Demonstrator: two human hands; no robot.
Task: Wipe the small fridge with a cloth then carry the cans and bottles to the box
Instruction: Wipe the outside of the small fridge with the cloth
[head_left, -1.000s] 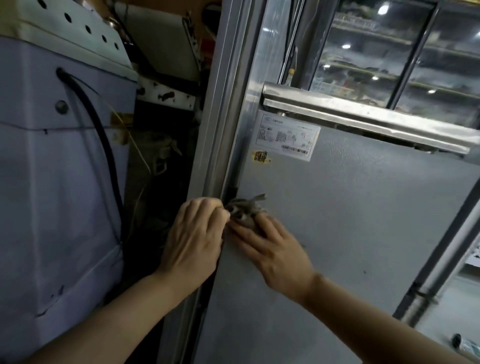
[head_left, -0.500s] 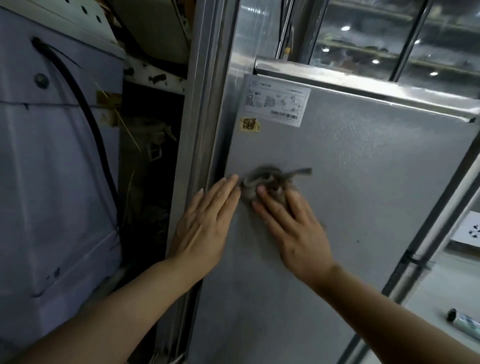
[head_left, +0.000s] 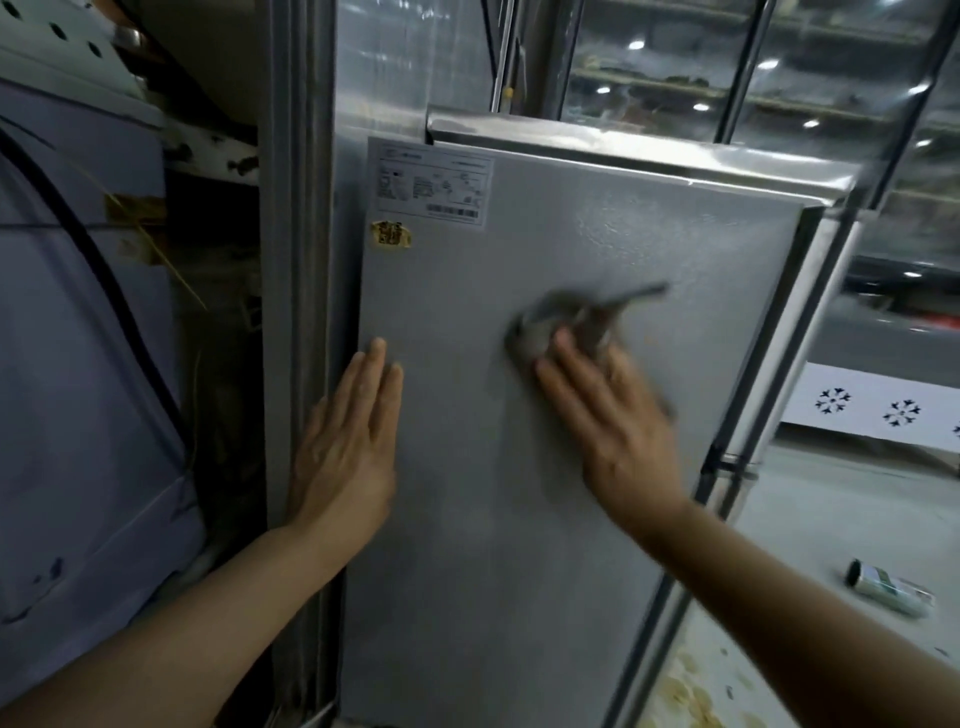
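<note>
Dim storeroom, tall grey metal fridge side (head_left: 519, 519): right hand (head_left: 618, 421) presses crumpled grey cloth (head_left: 550, 327) mid-panel, left hand (head_left: 348, 441) flat, fingers together, at 9 o'clock. Wiping underway; green can (head_left: 891, 587) on floor at 4 o'clock looks uncarried.

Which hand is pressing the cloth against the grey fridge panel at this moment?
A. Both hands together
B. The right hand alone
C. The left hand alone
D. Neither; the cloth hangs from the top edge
B. The right hand has its fingers on the grey cloth, pressing it to the fridge panel, while the left hand lies flat and bare near the panel's left edge, apart from the cloth.
</note>
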